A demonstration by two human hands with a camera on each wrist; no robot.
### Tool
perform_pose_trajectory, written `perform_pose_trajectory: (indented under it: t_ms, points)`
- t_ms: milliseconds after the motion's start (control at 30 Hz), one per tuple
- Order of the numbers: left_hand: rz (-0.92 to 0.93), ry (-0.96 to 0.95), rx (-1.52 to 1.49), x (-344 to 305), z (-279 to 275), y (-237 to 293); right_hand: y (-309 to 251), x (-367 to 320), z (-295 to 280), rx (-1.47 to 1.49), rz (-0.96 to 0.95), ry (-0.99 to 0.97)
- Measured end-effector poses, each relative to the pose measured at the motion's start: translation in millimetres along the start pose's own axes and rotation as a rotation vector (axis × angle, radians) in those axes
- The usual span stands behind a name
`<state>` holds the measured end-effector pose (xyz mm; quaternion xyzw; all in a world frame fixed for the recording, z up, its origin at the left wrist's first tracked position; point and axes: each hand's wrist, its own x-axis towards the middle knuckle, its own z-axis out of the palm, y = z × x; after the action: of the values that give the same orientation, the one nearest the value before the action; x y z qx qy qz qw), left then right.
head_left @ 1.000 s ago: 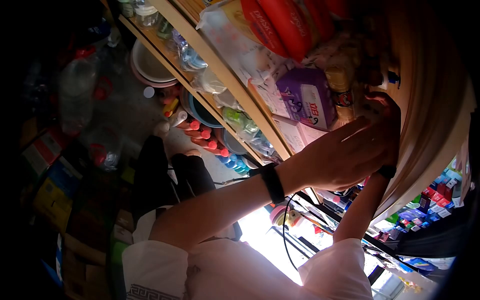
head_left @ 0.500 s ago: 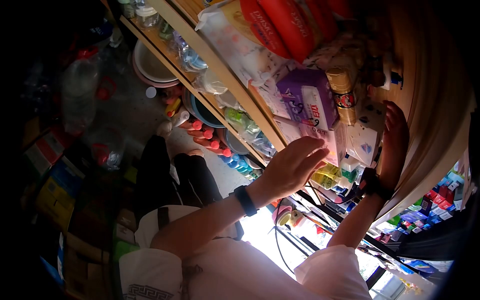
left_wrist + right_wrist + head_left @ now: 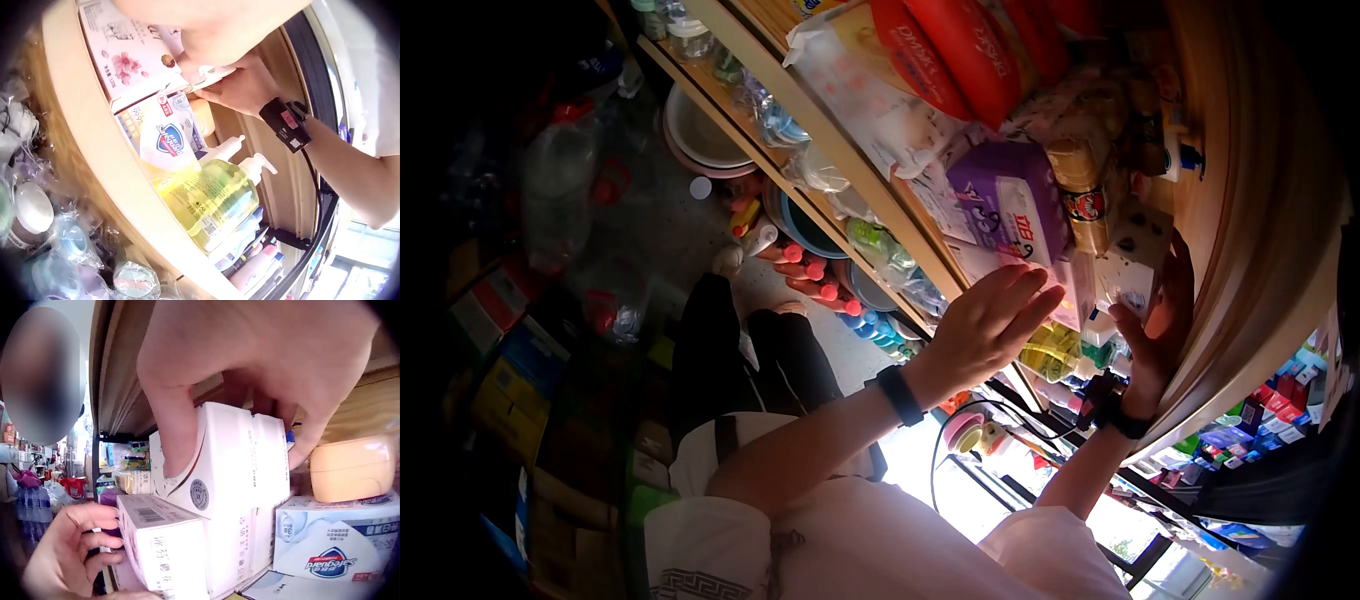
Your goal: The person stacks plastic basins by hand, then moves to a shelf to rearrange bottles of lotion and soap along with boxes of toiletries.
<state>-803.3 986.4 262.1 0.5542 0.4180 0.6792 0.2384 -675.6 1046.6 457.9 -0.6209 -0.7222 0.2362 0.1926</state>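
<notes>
Mid-frame, the right hand [image 3: 262, 356] clamps thumb and fingers on the white box [image 3: 219, 456], whose long axis runs rightward and sealed end faces left. The left hand [image 3: 985, 325] lies straight-fingered against the pink carton [image 3: 162, 550].

Light wooden shelf board [image 3: 94, 156], curved front edge, crowded. On it: purple rectangular carton [image 3: 1010, 195], gold-labelled brown jar [image 3: 1082, 190], stacked white cardboard cartons [image 3: 234, 481], pink-flowered white flat box [image 3: 128, 59], blue-and-white soap packs [image 3: 331, 550], peach plastic soap case [image 3: 353, 467], clear yellow pump bottle [image 3: 209, 200]. Board below carries plastic-wrapped bowls [image 3: 785, 120].
</notes>
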Motion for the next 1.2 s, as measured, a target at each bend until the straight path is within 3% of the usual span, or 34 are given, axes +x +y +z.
perform_pose_trajectory:
  t_ms: [200,600,833,1133,1200]
  points:
    - [-0.020,0.000,0.040,13.5,-4.1,6.3,9.7,-4.5,0.9,-0.068,-0.103,0.111]
    - [-0.017,-0.057,0.154,23.0,0.8,7.9,10.6,-1.4,-2.7,-0.046,-0.041,0.268]
    - [-0.039,-0.115,0.229,26.4,-1.2,12.7,11.8,5.0,-5.3,0.019,-0.047,0.262]
    - [-0.019,-0.054,0.129,22.9,-1.8,5.5,12.8,12.1,-8.4,-0.034,-0.044,0.196]
    - [-0.014,-0.061,0.144,23.3,-2.3,5.7,6.9,13.4,-4.0,0.040,0.021,0.190]
